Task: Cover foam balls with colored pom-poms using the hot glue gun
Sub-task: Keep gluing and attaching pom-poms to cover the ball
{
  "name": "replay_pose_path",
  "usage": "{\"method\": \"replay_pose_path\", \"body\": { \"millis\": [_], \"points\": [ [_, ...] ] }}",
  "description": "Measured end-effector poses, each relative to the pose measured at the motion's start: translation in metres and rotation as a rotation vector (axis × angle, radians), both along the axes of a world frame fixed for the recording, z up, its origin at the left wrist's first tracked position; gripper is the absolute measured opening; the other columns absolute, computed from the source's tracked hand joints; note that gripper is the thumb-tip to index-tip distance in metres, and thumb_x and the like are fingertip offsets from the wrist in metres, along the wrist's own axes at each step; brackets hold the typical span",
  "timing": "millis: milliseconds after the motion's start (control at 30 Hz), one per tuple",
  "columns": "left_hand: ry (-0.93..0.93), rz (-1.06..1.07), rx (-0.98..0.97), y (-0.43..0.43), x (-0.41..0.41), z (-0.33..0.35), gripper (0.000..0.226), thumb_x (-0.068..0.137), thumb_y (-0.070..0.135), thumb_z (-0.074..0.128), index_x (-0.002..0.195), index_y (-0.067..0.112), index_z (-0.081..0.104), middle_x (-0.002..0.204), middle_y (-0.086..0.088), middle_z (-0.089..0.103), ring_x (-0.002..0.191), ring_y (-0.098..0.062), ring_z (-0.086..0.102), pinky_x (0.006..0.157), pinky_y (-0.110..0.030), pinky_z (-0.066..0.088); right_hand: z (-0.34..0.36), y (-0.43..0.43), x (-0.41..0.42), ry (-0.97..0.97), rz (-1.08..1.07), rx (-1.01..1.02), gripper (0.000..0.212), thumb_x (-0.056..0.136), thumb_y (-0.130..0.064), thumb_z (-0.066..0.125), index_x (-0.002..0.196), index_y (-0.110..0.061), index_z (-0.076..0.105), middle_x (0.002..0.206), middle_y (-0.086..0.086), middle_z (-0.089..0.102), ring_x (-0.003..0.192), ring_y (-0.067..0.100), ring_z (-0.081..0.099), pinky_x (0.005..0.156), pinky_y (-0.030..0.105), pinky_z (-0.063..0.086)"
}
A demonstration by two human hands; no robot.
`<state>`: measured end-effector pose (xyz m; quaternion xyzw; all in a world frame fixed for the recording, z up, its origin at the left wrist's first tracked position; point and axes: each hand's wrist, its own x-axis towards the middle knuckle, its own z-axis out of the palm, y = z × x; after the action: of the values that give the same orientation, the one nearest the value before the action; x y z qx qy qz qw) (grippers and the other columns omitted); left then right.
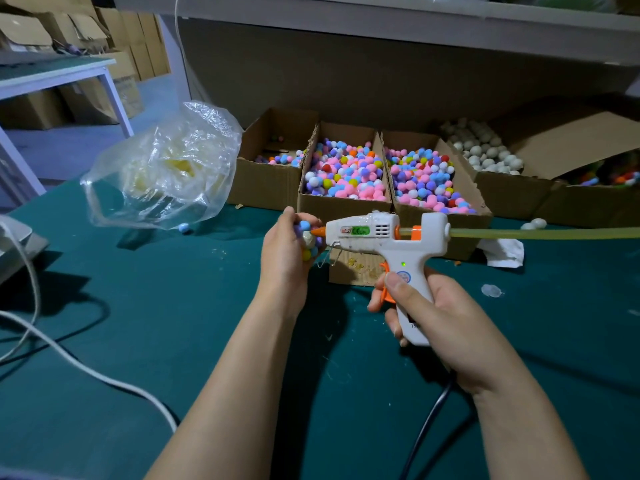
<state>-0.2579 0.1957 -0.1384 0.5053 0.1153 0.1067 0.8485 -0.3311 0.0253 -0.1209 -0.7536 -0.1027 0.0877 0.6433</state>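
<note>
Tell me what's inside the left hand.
The left hand holds a foam ball with blue, purple and yellow pom-poms on it; one white patch is bare, at the nozzle of the glue gun. The hand covers the rest of the ball.

Table (173,323), dark green top. Along the back, a row of open cardboard boxes (266,185) set side by side. Left: crumpled clear plastic bag (162,168), one loose blue pom-pom (184,227) just beside it. White cable (86,368) runs across the left part. Centre: flat cardboard scrap (349,271) against the boxes. Right, near the boxes — loose white foam balls (535,224), crumpled white scrap (505,252)
</note>
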Motion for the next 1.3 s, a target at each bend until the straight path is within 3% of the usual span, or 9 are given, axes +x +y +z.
{"method": "replay_pose_path", "body": {
  "millis": [133, 333, 567, 800, 867, 1000, 1167, 1300],
  "points": [
    [-0.030, 0.002, -0.083, 0.0006, 0.0011, -0.0001, 0.058, 0.105, 0.030, 0.037, 0.053, 0.018, 0.061, 0.057, 0.002, 0.064, 0.052, -0.006, 0.062, 0.052, -0.018, 0.047, 0.0005, -0.0015, -0.0003, -0.003, 0.003, -0.009, 0.032, 0.083, -0.055, 0.057, 0.078, -0.025, 0.067, 0.088, 0.025, 0.064, 0.057, 0.010, 0.054, 0.052, 0.023, 0.045],
    [-0.059, -0.015, -0.273, 0.0020, 0.0022, 0.0021, 0.048, 0.105, 0.030, 0.035, 0.068, 0.011, 0.060, 0.062, -0.001, 0.063, 0.056, -0.009, 0.059, 0.057, -0.021, 0.048, -0.0001, -0.0022, -0.0003, -0.013, -0.002, -0.007, 0.036, 0.086, -0.057, 0.059, 0.078, -0.023, 0.066, 0.086, 0.025, 0.064, 0.056, 0.010, 0.054, 0.052, 0.023, 0.046],
    [-0.040, 0.009, -0.266, 0.0021, 0.0021, 0.0019, 0.048, 0.106, 0.033, 0.033, 0.074, 0.011, 0.060, 0.061, 0.000, 0.065, 0.059, -0.009, 0.062, 0.059, -0.020, 0.050, -0.0002, -0.0021, -0.0007, -0.003, 0.019, -0.034, 0.033, 0.081, -0.053, 0.054, 0.078, -0.021, 0.066, 0.083, 0.023, 0.065, 0.057, 0.010, 0.056, 0.054, 0.023, 0.046],
    [-0.070, -0.026, -0.173, -0.0044, -0.0008, 0.0030, 0.072, 0.106, 0.035, 0.031, 0.046, 0.020, 0.067, 0.057, 0.002, 0.064, 0.052, -0.007, 0.062, 0.055, -0.021, 0.047, -0.0001, 0.0002, -0.0003, -0.026, -0.008, -0.026, 0.036, 0.081, -0.053, 0.054, 0.076, -0.019, 0.065, 0.079, 0.022, 0.065, 0.055, 0.009, 0.055, 0.054, 0.021, 0.046],
    [-0.080, -0.033, -0.184, -0.0048, -0.0009, 0.0029, 0.068, 0.106, 0.035, 0.031, 0.051, 0.018, 0.066, 0.057, 0.001, 0.064, 0.052, -0.008, 0.062, 0.053, -0.018, 0.048, -0.0003, -0.0002, 0.0003, -0.036, -0.029, -0.020, 0.040, 0.083, -0.056, 0.056, 0.076, -0.018, 0.064, 0.078, 0.021, 0.064, 0.055, 0.010, 0.055, 0.054, 0.022, 0.046],
    [-0.094, -0.023, -0.255, -0.0034, 0.0019, 0.0027, 0.052, 0.106, 0.034, 0.032, 0.069, 0.010, 0.059, 0.063, -0.001, 0.064, 0.057, -0.011, 0.060, 0.063, -0.024, 0.049, 0.0006, -0.0028, 0.0000, -0.048, -0.059, -0.027, 0.045, 0.078, -0.056, 0.055, 0.075, -0.012, 0.062, 0.075, 0.023, 0.063, 0.054, 0.011, 0.055, 0.053, 0.021, 0.046],
    [-0.058, 0.023, -0.318, 0.0001, 0.0030, 0.0026, 0.046, 0.105, 0.036, 0.034, 0.079, 0.009, 0.061, 0.063, -0.002, 0.066, 0.061, -0.010, 0.064, 0.061, -0.022, 0.052, 0.0013, -0.0024, -0.0016, -0.031, -0.029, -0.052, 0.050, 0.075, -0.055, 0.054, 0.078, -0.006, 0.061, 0.074, 0.022, 0.063, 0.053, 0.011, 0.055, 0.053, 0.022, 0.047],
    [-0.043, 0.021, -0.327, -0.0005, 0.0030, 0.0038, 0.045, 0.105, 0.036, 0.035, 0.080, 0.009, 0.060, 0.061, -0.001, 0.065, 0.057, -0.008, 0.063, 0.059, -0.021, 0.052, 0.0009, -0.0004, -0.0020, -0.028, -0.008, -0.042, 0.052, 0.076, -0.054, 0.054, 0.082, -0.003, 0.060, 0.069, 0.009, 0.064, 0.054, 0.010, 0.055, 0.053, 0.021, 0.047]
  ]
}}
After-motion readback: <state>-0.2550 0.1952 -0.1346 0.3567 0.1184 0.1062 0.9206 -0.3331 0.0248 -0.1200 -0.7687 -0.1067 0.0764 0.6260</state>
